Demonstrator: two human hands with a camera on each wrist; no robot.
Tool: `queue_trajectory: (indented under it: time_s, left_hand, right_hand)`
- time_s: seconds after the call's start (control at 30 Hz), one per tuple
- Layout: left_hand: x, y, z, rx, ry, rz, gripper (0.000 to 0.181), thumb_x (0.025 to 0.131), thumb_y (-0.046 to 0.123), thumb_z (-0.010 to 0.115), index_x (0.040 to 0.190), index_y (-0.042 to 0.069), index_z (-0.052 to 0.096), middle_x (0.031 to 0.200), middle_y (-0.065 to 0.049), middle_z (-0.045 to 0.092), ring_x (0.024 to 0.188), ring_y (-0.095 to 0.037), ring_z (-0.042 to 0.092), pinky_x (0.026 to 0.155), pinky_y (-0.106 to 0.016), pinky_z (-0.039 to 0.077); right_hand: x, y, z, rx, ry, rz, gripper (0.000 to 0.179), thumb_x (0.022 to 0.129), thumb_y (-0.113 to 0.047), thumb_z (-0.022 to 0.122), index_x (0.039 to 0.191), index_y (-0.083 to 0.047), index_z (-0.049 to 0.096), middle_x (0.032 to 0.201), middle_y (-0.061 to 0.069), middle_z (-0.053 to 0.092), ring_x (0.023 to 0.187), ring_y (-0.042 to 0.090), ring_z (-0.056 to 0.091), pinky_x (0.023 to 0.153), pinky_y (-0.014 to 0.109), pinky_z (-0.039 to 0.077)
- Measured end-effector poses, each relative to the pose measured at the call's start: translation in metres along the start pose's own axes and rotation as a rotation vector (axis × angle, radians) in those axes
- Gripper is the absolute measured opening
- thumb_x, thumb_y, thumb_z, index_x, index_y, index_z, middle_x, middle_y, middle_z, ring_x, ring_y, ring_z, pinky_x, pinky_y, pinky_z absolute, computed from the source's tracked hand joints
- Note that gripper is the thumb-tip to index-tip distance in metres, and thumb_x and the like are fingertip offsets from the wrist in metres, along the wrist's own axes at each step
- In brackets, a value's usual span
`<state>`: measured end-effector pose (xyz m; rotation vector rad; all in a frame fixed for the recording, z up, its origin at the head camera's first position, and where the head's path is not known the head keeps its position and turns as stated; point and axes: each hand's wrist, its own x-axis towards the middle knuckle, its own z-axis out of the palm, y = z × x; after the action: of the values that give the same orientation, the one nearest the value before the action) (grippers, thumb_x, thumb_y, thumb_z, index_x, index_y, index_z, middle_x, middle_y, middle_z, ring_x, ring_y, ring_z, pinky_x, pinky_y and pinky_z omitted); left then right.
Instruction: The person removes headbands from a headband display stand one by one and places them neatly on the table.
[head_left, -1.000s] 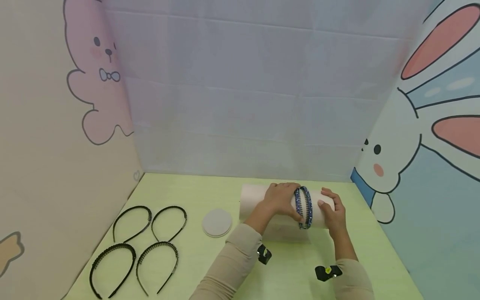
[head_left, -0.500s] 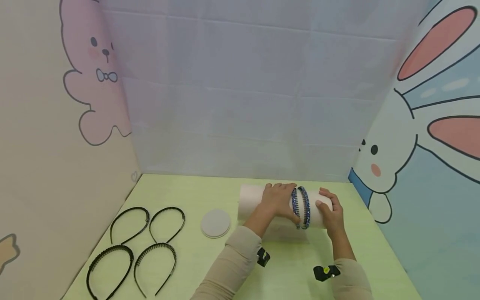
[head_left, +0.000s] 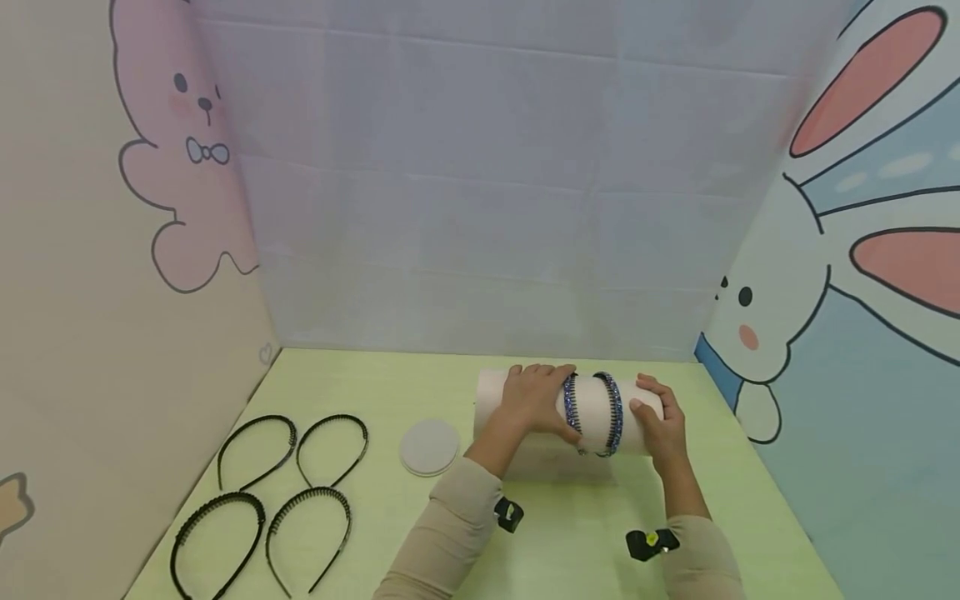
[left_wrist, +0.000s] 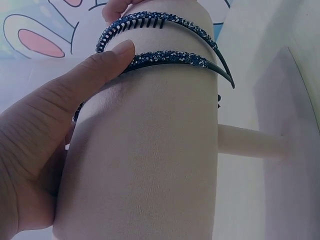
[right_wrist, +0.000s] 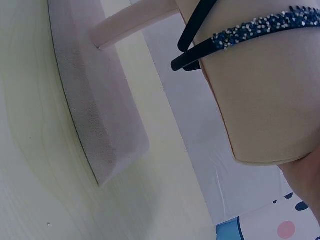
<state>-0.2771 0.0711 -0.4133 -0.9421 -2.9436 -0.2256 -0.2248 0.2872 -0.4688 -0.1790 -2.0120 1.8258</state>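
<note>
A cream headband display stand, its padded roll (head_left: 595, 408) lying sideways, stands at the right of the table. Two sparkly blue headbands are around the roll, apart from each other. My left hand (head_left: 534, 404) spans the roll and holds the left headband (head_left: 572, 404), its thumb over the band in the left wrist view. The right headband (head_left: 616, 412) sits nearer the roll's right end, which my right hand (head_left: 663, 425) grips with the thumb in front. Below the roll, a post (left_wrist: 245, 141) joins the stand's base (right_wrist: 105, 130). Some left fingers are hidden behind the roll.
Several black toothed headbands (head_left: 225, 498) lie on the left of the pale green table (head_left: 360, 375). A white round disc (head_left: 429, 446) rests between them and the stand. Walls with cartoon animals border both sides, and a pale curtain (head_left: 480, 208) hangs behind.
My left hand has moved left along the roll with the left headband, widening the gap between the two headbands. My right hand stays on the roll's right end. The view has shifted slightly.
</note>
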Motion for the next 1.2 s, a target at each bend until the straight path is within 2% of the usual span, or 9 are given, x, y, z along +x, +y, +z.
queue_trajectory:
  time_s: [0.17,0.5,0.77,1.0,1.07,1.2]
  left_hand:
    - [-0.007,-0.007,-0.003,-0.032,0.010,-0.007,0.113,0.048,0.076,0.072,0.143,0.029,0.034,0.134,0.005,0.047,0.121,-0.018,0.042,0.098,-0.044,0.030]
    - [-0.022,-0.029,-0.005,-0.070,0.026,-0.018,0.113,0.047,0.068,0.079,0.143,0.027,0.035,0.135,0.005,0.046,0.123,-0.018,0.040,0.100,-0.046,0.027]
    - [-0.032,-0.044,-0.007,-0.093,0.040,-0.013,0.111,0.048,0.065,0.081,0.142,0.024,0.037,0.135,0.004,0.046,0.123,-0.019,0.041,0.101,-0.045,0.026]
    - [-0.036,-0.054,-0.006,-0.155,0.070,-0.006,0.109,0.049,0.058,0.084,0.141,0.022,0.039,0.132,0.003,0.048,0.122,-0.019,0.042,0.106,-0.045,0.019]
    - [-0.037,-0.057,-0.005,-0.178,0.079,0.003,0.108,0.048,0.057,0.085,0.140,0.021,0.040,0.130,0.002,0.049,0.120,-0.020,0.042,0.106,-0.044,0.022]
    - [-0.040,-0.065,-0.003,-0.244,0.095,0.030,0.109,0.048,0.054,0.087,0.140,0.018,0.041,0.129,0.000,0.049,0.118,-0.020,0.043,0.098,-0.041,0.034]
  right_hand:
    - [-0.001,0.000,0.000,-0.011,-0.009,0.016,0.029,0.090,-0.005,0.056,0.118,0.002,0.049,0.133,-0.001,0.046,0.124,0.018,0.036,0.097,0.040,0.029]
    - [-0.001,0.000,0.001,-0.002,-0.030,0.047,0.031,0.091,-0.001,0.054,0.120,0.003,0.047,0.138,0.003,0.042,0.125,0.019,0.034,0.094,0.035,0.030]
    - [-0.013,-0.024,0.007,-0.012,-0.062,0.021,0.031,0.091,-0.001,0.053,0.120,0.005,0.046,0.140,0.013,0.038,0.126,0.025,0.033,0.092,0.033,0.029]
    - [-0.011,-0.022,0.006,-0.002,-0.034,-0.004,0.030,0.089,0.002,0.054,0.118,0.007,0.047,0.136,0.010,0.043,0.124,0.019,0.035,0.097,0.035,0.027]
    - [-0.008,-0.016,0.004,0.007,-0.030,0.001,0.030,0.090,0.002,0.054,0.118,0.007,0.048,0.136,0.008,0.044,0.124,0.018,0.035,0.097,0.035,0.026]
    - [-0.002,-0.004,-0.001,0.020,-0.025,0.009,0.030,0.090,0.002,0.055,0.119,0.005,0.049,0.135,0.004,0.045,0.124,0.016,0.035,0.097,0.035,0.026]
